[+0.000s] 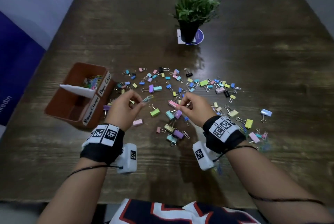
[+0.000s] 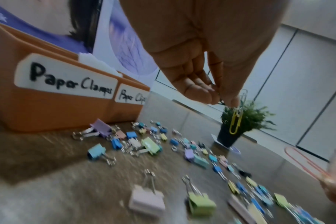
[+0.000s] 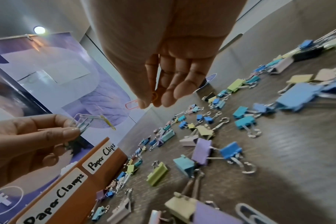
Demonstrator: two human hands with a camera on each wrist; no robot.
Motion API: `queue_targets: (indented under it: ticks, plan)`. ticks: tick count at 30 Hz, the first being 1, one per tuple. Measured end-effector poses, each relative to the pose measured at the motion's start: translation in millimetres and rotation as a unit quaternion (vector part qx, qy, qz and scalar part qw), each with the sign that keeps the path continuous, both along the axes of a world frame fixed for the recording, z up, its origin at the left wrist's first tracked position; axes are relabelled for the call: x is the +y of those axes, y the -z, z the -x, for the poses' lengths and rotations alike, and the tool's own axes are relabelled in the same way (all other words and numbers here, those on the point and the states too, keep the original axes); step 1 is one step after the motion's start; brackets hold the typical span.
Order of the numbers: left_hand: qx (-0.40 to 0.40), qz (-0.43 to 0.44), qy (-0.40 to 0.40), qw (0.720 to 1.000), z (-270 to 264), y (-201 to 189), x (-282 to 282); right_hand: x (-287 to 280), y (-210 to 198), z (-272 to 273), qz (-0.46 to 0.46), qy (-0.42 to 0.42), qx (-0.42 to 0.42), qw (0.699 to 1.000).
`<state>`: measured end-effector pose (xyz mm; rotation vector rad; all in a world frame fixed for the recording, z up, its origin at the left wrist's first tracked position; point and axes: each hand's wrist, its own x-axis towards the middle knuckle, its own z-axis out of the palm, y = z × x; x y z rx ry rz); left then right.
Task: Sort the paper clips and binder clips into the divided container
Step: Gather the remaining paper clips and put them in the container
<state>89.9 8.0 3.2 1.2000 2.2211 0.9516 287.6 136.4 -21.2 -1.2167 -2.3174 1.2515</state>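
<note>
Left hand (image 1: 124, 108) pinching bunched paper clips (image 1: 148, 98); right hand (image 1: 194, 105) pinching pink paper clip (image 1: 173, 103). Both above binder clips (image 1: 155, 112) scattered mid-counter; divided container (image 1: 72, 95) at left. Risk: loose yellow clip (image 2: 235, 121) dangling off bunch, likely dropped during carry.

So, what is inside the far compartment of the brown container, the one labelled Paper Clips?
In the head view, the far compartment of the brown container holds a small heap of coloured paper clips. The white divider covers its near part, so the bottom there cannot be seen.
</note>
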Motion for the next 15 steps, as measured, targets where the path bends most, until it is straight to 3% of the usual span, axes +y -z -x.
queue_targets:
  ticks: [8,15]
  plan:
    - [0.062,0.005,-0.136,0.989,110,-21,-23,-17,3,60,-0.003,0.007,0.017,1.0]
    - [0.143,0.074,-0.124,0.979,188,-22,-7,-32,10,95,-0.006,0.017,0.007,1.0]
